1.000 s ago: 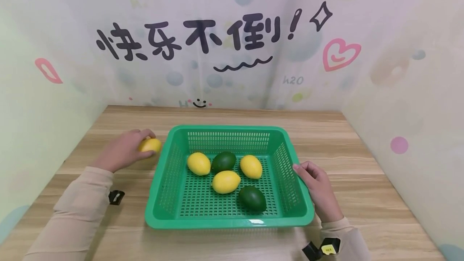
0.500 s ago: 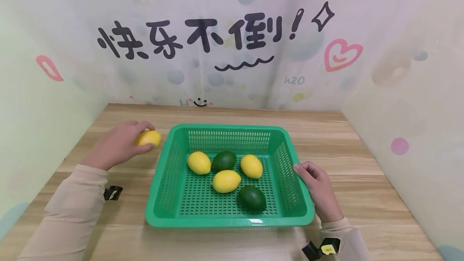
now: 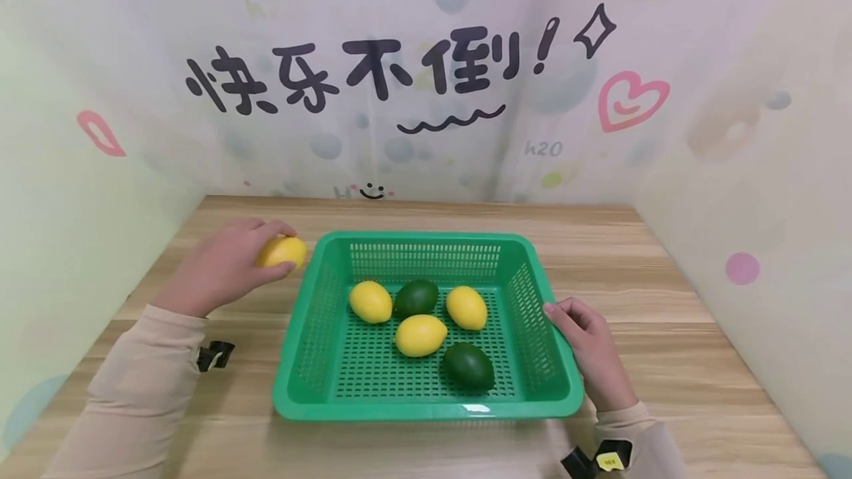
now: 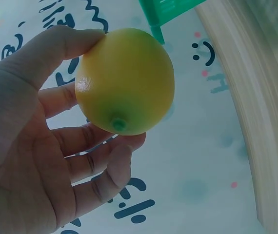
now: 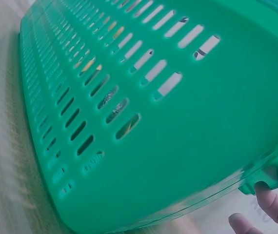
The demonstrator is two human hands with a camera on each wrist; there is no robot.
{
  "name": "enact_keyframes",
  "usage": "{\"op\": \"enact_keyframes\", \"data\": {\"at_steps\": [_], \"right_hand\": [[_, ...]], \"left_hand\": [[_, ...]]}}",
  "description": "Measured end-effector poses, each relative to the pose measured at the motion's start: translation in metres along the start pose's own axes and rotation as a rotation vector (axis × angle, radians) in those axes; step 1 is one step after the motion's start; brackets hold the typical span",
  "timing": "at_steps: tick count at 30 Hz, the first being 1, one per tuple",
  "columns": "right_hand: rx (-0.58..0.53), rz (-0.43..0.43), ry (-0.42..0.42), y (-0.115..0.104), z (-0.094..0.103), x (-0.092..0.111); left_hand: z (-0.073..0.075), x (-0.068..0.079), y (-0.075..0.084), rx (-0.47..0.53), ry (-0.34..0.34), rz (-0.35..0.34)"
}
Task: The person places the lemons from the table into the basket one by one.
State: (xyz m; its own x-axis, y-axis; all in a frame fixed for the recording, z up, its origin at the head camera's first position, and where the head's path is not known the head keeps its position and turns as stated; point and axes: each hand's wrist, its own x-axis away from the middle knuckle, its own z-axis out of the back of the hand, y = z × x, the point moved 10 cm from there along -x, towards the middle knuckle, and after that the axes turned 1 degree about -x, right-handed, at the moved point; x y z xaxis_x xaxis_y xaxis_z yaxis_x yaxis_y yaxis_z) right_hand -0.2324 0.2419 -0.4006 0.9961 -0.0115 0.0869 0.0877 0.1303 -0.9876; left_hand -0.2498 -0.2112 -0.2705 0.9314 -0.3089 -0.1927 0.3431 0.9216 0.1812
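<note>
My left hand grips a yellow lemon between thumb and fingers, just outside the basket's left rim. Up close in the left wrist view, the lemon turns its small green tip toward the camera. The green plastic basket stands on the table with 3 lemons and 2 dark green avocados lying apart or side by side on its floor. On the opposite side, my right hand holds the basket's right rim, thumb on top. The right wrist view shows the basket's slotted outer wall and some fingertips under the rim.
The wood-grain table runs back to a printed cloth with dark lettering. Pale walls rise on both sides. Black camera mounts sit at both wrists, below the sleeves.
The left hand has raised the lemon a little and brought it slightly closer to the basket's left rim. The right hand keeps its hold, and the basket's contents lie as before.
</note>
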Motion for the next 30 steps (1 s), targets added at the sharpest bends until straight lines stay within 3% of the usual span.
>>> {"op": "enact_keyframes", "data": {"at_steps": [19, 30], "right_hand": [[-0.018, -0.013, -0.002, 0.002, -0.001, 0.002], [-0.005, -0.006, -0.004, 0.001, 0.000, -0.002]], "left_hand": [[0.004, -0.005, 0.011, 0.013, -0.003, -0.001], [0.010, -0.009, 0.026, -0.002, 0.019, -0.043]]}}
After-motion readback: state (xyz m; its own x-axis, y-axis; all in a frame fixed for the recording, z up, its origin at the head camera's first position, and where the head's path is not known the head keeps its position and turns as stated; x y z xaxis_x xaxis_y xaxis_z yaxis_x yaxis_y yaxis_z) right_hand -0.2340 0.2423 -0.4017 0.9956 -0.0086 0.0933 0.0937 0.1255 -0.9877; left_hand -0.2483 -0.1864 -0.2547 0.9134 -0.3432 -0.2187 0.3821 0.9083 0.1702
